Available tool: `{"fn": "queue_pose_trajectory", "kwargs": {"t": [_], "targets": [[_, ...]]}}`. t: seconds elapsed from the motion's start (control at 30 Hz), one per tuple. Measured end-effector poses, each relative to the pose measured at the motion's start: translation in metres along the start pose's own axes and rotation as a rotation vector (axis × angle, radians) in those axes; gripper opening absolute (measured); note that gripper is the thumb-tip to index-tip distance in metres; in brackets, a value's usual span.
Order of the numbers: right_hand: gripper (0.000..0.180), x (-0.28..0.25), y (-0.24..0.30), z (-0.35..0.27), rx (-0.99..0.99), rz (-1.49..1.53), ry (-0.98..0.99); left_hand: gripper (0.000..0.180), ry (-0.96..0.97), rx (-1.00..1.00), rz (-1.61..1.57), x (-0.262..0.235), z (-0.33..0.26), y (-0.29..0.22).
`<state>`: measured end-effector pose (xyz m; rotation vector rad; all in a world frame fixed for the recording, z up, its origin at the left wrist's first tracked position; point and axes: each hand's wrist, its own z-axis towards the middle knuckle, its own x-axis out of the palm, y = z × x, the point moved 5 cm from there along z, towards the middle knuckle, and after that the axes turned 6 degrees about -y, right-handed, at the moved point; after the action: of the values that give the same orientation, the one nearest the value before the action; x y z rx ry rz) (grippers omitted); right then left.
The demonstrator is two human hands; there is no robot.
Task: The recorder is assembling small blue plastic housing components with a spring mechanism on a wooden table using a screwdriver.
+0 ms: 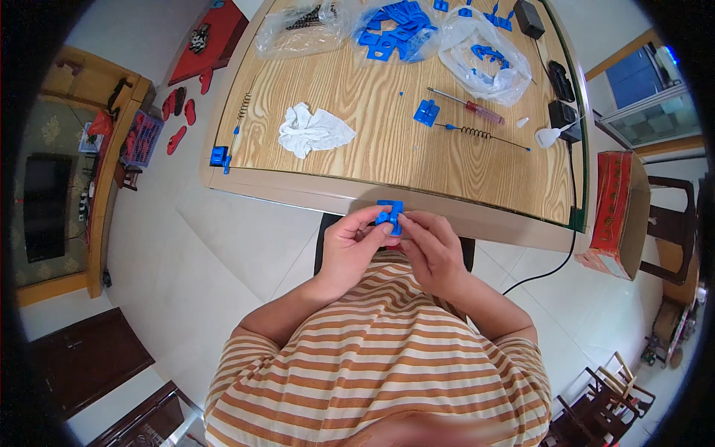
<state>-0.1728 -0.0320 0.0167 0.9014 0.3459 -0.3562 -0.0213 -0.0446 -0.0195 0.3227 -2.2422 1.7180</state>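
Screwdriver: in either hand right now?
No, the screwdriver lies on the table, while the left hand and right hand are both at a blue part.

This looks like a home's living room: a dark TV (51,205) stands against a wall framed in wood (113,160), red slippers (191,112) lie on the pale tiled floor (186,246), and dark wooden chairs (674,223) stand around.
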Motion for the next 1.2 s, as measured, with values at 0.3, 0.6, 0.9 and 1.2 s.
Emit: {"fn": "queue_pose_trajectory", "kwargs": {"t": [0.3,0.6,0.9,1.2], "targets": [[0.029,0.0,-0.023,-0.002,0.245,0.125,0.081,0.053,0.054,-0.038,0.052,0.003,0.009,-0.003],[0.033,-0.014,-0.046,0.027,0.301,0.444,0.305,0.081,0.317,-0.286,0.145,0.013,0.011,-0.021],[0.036,-0.017,-0.023,0.027,0.136,0.338,0.594,0.08,0.469,-0.375,0.167,0.02,0.01,-0.027],[0.037,-0.039,-0.033,0.023,0.18,0.227,0.45,0.028,0.237,0.079,0.77,0.005,0.06,-0.024]]}}
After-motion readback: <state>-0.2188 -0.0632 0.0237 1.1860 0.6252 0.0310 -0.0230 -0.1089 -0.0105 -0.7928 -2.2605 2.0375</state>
